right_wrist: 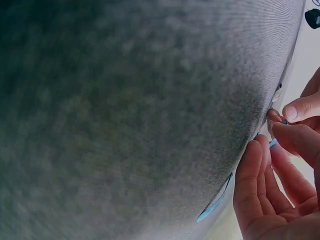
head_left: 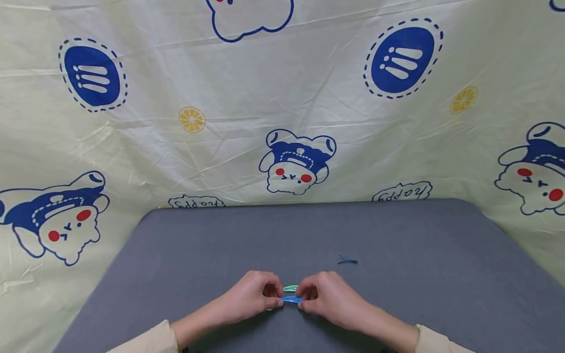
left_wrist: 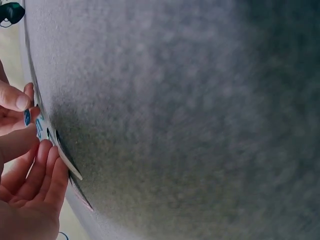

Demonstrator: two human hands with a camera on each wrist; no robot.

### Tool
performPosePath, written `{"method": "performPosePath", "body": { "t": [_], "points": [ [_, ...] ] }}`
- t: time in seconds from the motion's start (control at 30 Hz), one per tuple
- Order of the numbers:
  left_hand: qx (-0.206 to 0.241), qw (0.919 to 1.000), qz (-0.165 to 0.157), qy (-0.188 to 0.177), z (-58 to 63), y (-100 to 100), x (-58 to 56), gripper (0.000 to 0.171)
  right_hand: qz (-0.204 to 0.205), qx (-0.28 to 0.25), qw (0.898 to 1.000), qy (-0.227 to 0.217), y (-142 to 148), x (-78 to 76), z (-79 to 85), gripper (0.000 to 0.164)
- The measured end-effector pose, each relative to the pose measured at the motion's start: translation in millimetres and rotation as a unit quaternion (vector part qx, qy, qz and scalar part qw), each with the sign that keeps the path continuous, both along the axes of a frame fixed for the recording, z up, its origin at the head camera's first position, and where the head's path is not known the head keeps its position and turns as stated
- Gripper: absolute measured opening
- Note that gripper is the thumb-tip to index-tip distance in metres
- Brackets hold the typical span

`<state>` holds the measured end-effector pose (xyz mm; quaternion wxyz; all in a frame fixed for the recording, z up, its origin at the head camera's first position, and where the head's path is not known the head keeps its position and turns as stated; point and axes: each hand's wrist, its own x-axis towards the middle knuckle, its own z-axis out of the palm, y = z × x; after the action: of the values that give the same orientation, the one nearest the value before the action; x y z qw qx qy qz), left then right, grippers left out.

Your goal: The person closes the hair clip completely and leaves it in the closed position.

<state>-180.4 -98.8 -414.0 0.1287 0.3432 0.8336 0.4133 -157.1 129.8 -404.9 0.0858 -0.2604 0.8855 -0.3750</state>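
Between my two hands is a blue hair clip (head_left: 291,299), long and narrow, just over the grey table. My left hand (head_left: 256,298) pinches its left end between thumb and fingers. At the other end, my right hand (head_left: 328,300) pinches it the same way. A light green hair clip (head_left: 290,288) lies just behind, partly hidden by the fingers. In the left wrist view, a whitish slim clip (left_wrist: 70,164) lies on the cloth beside the left hand's fingers. The right wrist view shows a light blue clip (right_wrist: 215,207) on the table beside the right hand.
A dark blue clip-like piece (head_left: 348,260) with spread thin prongs lies farther back on the table, right of centre. The grey cloth-covered table (head_left: 198,245) reaches back to a hanging pale curtain (head_left: 145,147) with cartoon prints.
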Motion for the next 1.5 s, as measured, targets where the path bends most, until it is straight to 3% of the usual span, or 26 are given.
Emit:
{"method": "performPosePath", "body": {
  "t": [0.27,0.63,0.97,1.2,1.5],
  "points": [
    [0.008,0.9996,0.024,0.012,-5.4,2,4.4,0.016,0.011,-0.002,1.000,-0.005,0,-4.0,-3.5,0.012],
    [-0.021,0.9965,0.048,0.066,-5.1,9,11.8,0.017,0.019,0.006,0.999,-0.025,-1,-5.0,-5.0,0.010],
    [-0.040,0.9936,0.047,0.095,-3.2,9,14.8,0.014,0.027,0.001,0.999,-0.037,-1,-5.5,-5.3,0.010],
    [-0.034,0.9951,0.048,0.079,-3.4,9,14.6,0.014,0.030,-0.005,0.999,-0.035,3,-3.5,-6.2,0.012],
    [0.013,0.9970,0.045,0.062,-2.4,6,14.7,0.014,0.013,-0.023,0.999,-0.039,8,5.8,2.2,0.019]
  ]
}}
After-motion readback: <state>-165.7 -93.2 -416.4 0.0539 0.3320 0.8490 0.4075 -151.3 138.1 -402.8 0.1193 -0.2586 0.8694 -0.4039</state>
